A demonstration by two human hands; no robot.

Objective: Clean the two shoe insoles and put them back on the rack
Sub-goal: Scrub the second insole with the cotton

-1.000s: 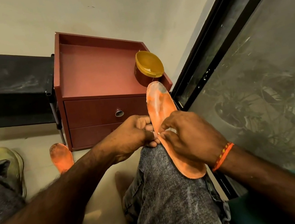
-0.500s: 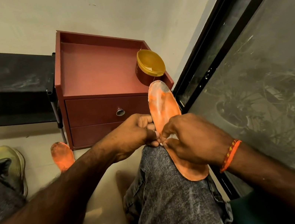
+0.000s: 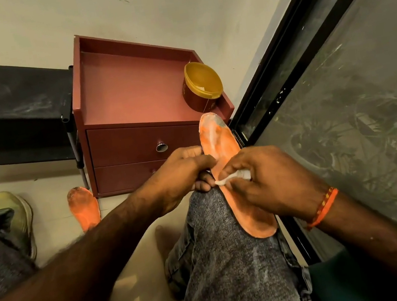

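Observation:
An orange insole (image 3: 217,138) with white smears lies along my right knee, its toe end pointing at the cabinet. My left hand (image 3: 179,178) grips the insole's left edge with curled fingers. My right hand (image 3: 265,178) lies over its middle and pinches a small white wipe (image 3: 233,176) against it. A second orange insole (image 3: 83,209) with a dirty toe lies on the floor to the left, partly hidden by my left forearm. The black shoe rack (image 3: 9,111) stands at the left by the wall.
A red two-drawer cabinet (image 3: 139,149) stands ahead, with a gold-lidded tub (image 3: 204,89) on its top at the right. A yellow-green shoe (image 3: 11,215) sits on the floor at the left. A dark-framed glass door (image 3: 337,74) runs along the right.
My right hand has slid a little to the right and back along the insole, and the white wipe now shows between its fingers. My left hand keeps its grip.

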